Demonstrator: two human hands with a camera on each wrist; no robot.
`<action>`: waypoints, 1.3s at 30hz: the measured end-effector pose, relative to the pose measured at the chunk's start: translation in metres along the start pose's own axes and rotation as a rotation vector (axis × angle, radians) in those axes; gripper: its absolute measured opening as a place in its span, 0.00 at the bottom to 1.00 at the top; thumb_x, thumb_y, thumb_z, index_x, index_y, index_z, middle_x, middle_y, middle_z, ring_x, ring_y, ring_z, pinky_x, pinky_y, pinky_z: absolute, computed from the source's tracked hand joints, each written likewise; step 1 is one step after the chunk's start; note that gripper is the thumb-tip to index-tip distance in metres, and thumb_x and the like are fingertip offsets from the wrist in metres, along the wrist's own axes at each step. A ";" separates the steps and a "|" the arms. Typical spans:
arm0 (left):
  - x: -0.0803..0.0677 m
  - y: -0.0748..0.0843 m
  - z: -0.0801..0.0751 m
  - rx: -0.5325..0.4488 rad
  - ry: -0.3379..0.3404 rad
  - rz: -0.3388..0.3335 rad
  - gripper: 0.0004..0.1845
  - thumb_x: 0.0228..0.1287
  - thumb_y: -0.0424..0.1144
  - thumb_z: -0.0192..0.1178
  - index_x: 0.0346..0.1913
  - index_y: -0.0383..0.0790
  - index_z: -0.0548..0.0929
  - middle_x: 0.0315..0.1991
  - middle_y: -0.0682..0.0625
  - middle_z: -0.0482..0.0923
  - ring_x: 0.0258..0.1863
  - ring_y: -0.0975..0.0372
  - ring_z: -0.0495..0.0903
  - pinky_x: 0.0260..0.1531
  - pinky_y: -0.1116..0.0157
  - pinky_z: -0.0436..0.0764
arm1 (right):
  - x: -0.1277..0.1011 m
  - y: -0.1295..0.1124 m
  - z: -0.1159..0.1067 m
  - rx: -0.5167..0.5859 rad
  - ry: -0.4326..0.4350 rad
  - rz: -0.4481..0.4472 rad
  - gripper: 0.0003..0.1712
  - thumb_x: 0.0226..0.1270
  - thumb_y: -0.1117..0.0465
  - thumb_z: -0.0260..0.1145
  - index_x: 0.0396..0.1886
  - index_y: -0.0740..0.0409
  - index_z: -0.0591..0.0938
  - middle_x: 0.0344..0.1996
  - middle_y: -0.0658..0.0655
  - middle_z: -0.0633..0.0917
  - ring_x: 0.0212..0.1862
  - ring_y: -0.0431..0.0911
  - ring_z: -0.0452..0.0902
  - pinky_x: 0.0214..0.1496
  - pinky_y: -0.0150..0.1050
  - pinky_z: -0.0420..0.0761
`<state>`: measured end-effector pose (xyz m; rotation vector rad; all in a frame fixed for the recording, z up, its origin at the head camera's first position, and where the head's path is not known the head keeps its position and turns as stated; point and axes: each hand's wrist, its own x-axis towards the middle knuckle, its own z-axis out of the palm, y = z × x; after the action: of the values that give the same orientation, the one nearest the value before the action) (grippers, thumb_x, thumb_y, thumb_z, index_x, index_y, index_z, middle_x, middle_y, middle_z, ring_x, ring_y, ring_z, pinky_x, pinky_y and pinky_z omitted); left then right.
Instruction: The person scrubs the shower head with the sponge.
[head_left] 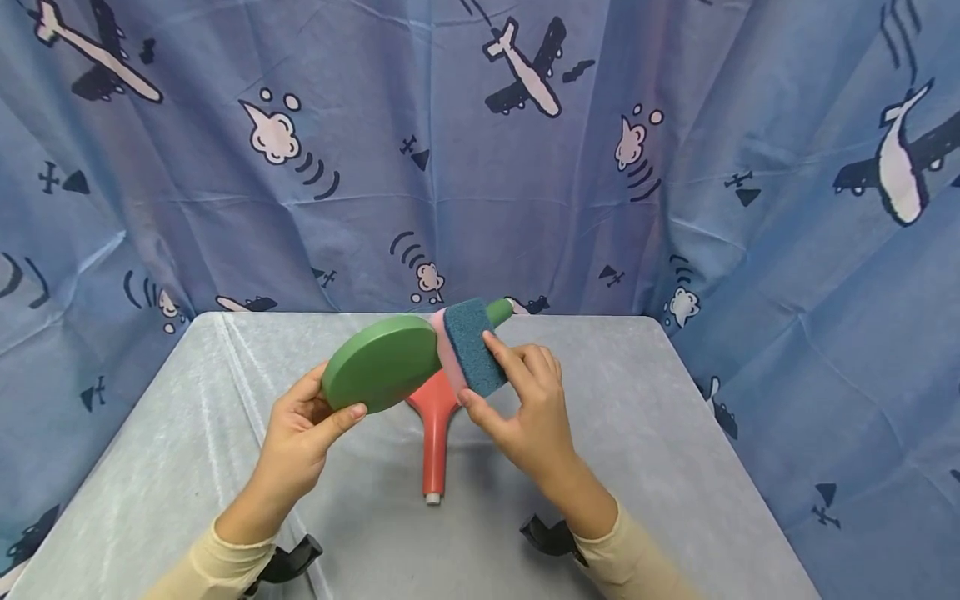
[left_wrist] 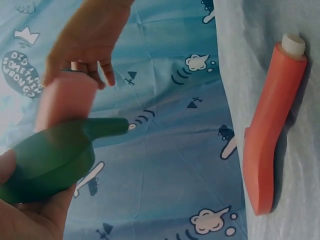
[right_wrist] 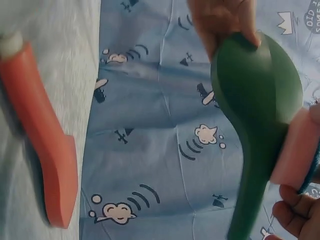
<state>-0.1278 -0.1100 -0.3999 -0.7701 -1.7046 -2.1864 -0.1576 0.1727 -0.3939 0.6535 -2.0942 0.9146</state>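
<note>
Held up over the table is a green shower head (head_left: 382, 364), with a round flat head and a slim handle pointing to the far right. My left hand (head_left: 303, 429) grips the edge of its round head, thumb on the near side. A sponge (head_left: 474, 346), pink with a blue scouring layer, is pinched between the thumb and fingers of my right hand (head_left: 536, 408). In the right wrist view the sponge's pink side (right_wrist: 295, 150) lies against the green shower head (right_wrist: 257, 100) where the head narrows into the handle.
A red shower head (head_left: 435, 437) with a white end piece lies on the table behind the held things, its handle toward me. The table wears a pale grey cloth (head_left: 637, 467). Blue curtains (head_left: 360, 150) printed with planes stand behind it and along its sides.
</note>
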 end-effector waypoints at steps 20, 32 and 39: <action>0.016 0.007 -0.026 -0.496 0.037 0.012 0.28 0.75 0.18 0.46 0.74 0.36 0.66 0.61 0.46 0.79 0.54 0.58 0.84 0.54 0.63 0.85 | 0.018 0.046 -0.027 0.575 -0.043 0.466 0.29 0.72 0.61 0.62 0.72 0.54 0.74 0.52 0.56 0.81 0.50 0.47 0.76 0.52 0.34 0.78; 0.012 -0.001 -0.017 -0.432 0.064 -0.102 0.29 0.68 0.16 0.55 0.67 0.42 0.77 0.56 0.52 0.83 0.53 0.62 0.83 0.55 0.66 0.84 | 0.017 0.051 -0.021 0.633 -0.021 0.558 0.28 0.73 0.62 0.62 0.71 0.58 0.75 0.47 0.55 0.81 0.48 0.46 0.75 0.57 0.35 0.77; 0.010 0.002 -0.016 -0.463 -0.022 0.104 0.23 0.62 0.20 0.64 0.60 0.37 0.84 0.53 0.49 0.86 0.52 0.63 0.84 0.53 0.69 0.83 | 0.014 0.039 -0.010 0.146 -0.091 0.402 0.32 0.67 0.49 0.72 0.69 0.50 0.79 0.51 0.59 0.84 0.51 0.48 0.76 0.57 0.46 0.74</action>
<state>-0.1392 -0.1246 -0.3955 -0.9648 -1.1406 -2.5346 -0.1885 0.2028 -0.3936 0.3539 -2.3016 1.2889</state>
